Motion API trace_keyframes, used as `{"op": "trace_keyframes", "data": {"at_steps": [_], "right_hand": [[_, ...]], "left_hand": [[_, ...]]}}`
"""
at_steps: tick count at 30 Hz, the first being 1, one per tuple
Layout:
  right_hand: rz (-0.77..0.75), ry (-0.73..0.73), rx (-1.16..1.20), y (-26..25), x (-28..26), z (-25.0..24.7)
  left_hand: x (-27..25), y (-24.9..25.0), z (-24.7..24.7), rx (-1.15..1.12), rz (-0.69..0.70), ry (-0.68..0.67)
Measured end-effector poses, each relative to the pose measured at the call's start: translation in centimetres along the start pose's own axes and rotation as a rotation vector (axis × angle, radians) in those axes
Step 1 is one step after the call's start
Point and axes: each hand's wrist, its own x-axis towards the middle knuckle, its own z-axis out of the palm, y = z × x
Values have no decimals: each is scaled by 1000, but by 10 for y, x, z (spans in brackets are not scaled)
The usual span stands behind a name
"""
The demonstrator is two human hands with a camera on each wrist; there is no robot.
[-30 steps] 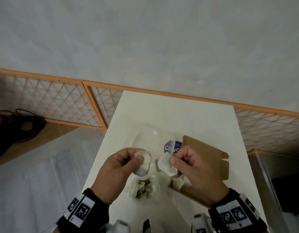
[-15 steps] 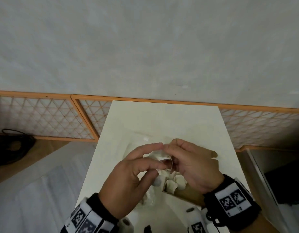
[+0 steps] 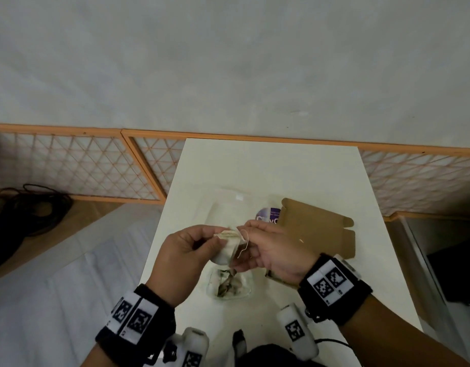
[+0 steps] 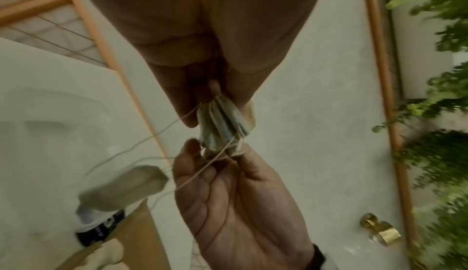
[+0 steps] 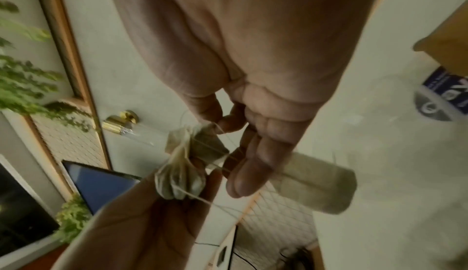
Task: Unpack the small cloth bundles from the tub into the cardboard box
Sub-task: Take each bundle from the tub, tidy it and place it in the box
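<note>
Cloth bundle (image 3: 230, 241) pinched between left hand (image 3: 185, 256) and right hand (image 3: 272, 251) fingers, box contents hidden.

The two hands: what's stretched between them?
A small cloth bundle with loose thread, pinched by left hand and right hand; the head view shows it.

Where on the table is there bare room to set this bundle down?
Bare patches: the far end of the table beyond the lid, and the strip right of the cardboard box. Crowded: the near middle, where both hands hold the bundle over the tub.
</note>
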Motion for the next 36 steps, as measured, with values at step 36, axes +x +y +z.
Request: {"op": "trace_keyframes", "data": {"at_steps": [36], "right_hand": [[-492,238,-570,-42,-38,-21]], "left_hand": [[6,15,2,-457,-119,-89]]}}
